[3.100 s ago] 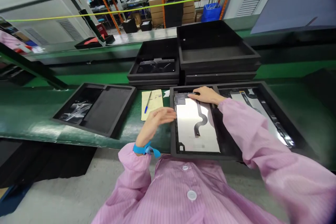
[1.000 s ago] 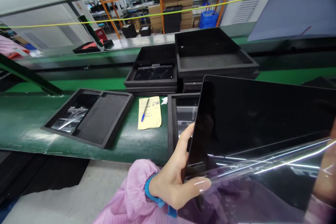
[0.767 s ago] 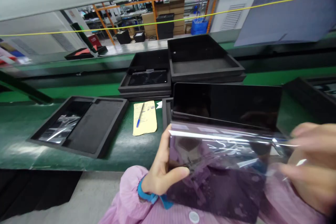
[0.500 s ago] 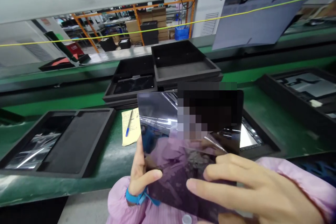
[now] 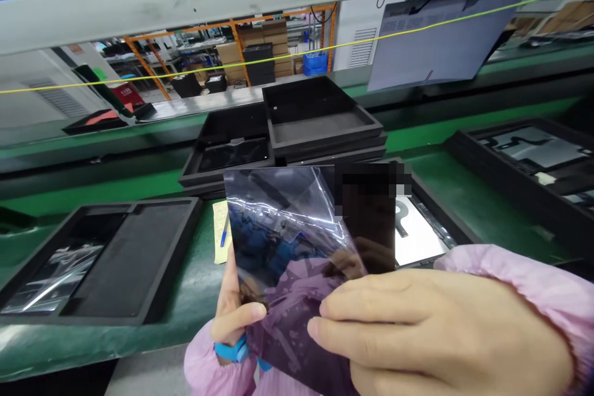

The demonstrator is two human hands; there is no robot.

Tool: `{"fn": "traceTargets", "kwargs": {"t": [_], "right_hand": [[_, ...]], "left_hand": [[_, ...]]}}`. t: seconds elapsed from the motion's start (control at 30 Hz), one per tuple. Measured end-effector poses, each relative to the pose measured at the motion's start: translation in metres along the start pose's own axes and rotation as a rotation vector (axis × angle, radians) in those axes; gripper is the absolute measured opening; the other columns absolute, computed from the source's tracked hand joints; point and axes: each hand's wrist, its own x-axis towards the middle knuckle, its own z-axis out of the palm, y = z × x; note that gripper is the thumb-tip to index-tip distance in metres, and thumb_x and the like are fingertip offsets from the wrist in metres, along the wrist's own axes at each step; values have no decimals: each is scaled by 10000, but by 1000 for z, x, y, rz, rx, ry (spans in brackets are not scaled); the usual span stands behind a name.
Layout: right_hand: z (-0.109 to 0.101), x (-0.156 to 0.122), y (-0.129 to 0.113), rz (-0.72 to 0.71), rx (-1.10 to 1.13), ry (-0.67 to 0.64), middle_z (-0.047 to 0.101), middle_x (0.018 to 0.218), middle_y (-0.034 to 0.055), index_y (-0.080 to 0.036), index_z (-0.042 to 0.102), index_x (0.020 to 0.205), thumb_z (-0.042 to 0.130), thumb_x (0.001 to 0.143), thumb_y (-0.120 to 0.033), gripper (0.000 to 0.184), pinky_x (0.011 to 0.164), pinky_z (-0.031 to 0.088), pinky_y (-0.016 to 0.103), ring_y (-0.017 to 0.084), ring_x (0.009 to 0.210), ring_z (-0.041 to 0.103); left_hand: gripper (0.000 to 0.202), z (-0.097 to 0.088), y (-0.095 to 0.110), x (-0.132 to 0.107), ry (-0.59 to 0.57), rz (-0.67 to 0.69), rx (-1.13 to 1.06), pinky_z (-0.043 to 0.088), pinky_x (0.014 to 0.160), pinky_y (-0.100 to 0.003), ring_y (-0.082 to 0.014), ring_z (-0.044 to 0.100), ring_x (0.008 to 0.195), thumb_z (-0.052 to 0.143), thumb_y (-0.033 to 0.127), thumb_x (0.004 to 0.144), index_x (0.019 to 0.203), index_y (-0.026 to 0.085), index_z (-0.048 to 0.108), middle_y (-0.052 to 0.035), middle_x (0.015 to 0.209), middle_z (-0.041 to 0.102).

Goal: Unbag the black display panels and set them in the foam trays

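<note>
I hold a dark glossy tablet screen panel upright in front of my chest, its glass facing me. My left hand grips its lower left edge, thumb on the front. A clear protective film lies partly lifted over the left half of the glass. My right hand is low at the panel's bottom right, fingers together and pressed against the film. Behind the panel a black foam tray holds another panel lying with its white back up.
A black two-slot tray with crumpled film sits at left on the green belt. A yellow note with a blue pen lies beside it. Stacked black trays stand behind; another loaded tray is at right.
The panel was lifted from the tray, turned glass side toward me and brought close. My right hand came onto its lower right and the film is peeling across the glass.
</note>
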Motion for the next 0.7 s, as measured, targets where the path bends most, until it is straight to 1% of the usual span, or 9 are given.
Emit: {"fn": "traceTargets", "kwargs": {"t": [0.07,0.17,0.3,0.43,0.47,0.53,0.6,0.63,0.7], "right_hand": [[0,1,-1,-18,-14,-22,643,1077,52,-163,682,757,405,914,-153,319,1005,472,278,176,1001,586],[0,3,-2,-36,-27,-28,643,1069,47,-171,674,720,389,928,-150,354,1023,451,262,167,1007,585],[2,5,4,-75,-14,1,640,1046,47,-177,667,719,373,944,-162,371,983,480,248,159,987,584],[8,5,12,-171,-36,16,636,1047,66,-183,657,707,405,933,-217,341,1009,474,250,166,989,589],[9,5,13,-160,-80,48,637,1063,70,-186,650,695,385,934,-199,357,1049,444,245,161,1043,577],[11,5,14,-128,-187,206,621,1148,65,-184,648,726,356,930,-160,356,1102,393,228,146,1205,496],[12,4,16,18,-280,406,567,1261,59,-173,662,908,419,915,-151,244,1093,418,244,148,1309,399],[13,3,18,156,-295,507,547,1289,63,-178,643,1038,468,909,-166,218,1066,455,274,167,1317,394],[13,1,24,455,-216,690,552,1271,78,-219,545,1258,542,906,-222,351,983,518,342,209,1240,477]], "left_hand": [[1019,5,5,0,-16,-39,-72,342,355,-128,-53,450,338,801,200,483,1412,345,408,65,570,632],[923,9,9,0,-22,-27,-113,350,360,-116,-21,456,341,764,128,488,1347,342,506,28,810,731],[902,8,11,0,-67,-25,-131,405,376,-145,-40,525,383,729,129,519,1360,352,494,6,1076,719],[852,6,9,1,-101,-57,-161,425,404,-130,-81,622,502,712,79,536,1327,342,537,15,1019,734],[836,6,7,2,-96,-44,-176,457,437,-142,-113,656,572,718,81,528,1313,323,556,7,1000,738],[817,5,3,5,-85,2,-217,528,539,-190,-169,689,696,741,117,513,1294,297,580,-10,1020,733],[842,3,-3,7,-82,35,-247,561,638,-242,-181,687,713,760,147,505,1309,301,563,-15,1069,721],[874,2,-5,8,-83,37,-251,565,675,-263,-178,683,695,764,154,506,1335,305,534,-15,1074,719],[972,-1,-7,9,-81,33,-238,560,743,-298,-180,683,685,771,166,505,1407,305,437,-14,1058,721]]}}
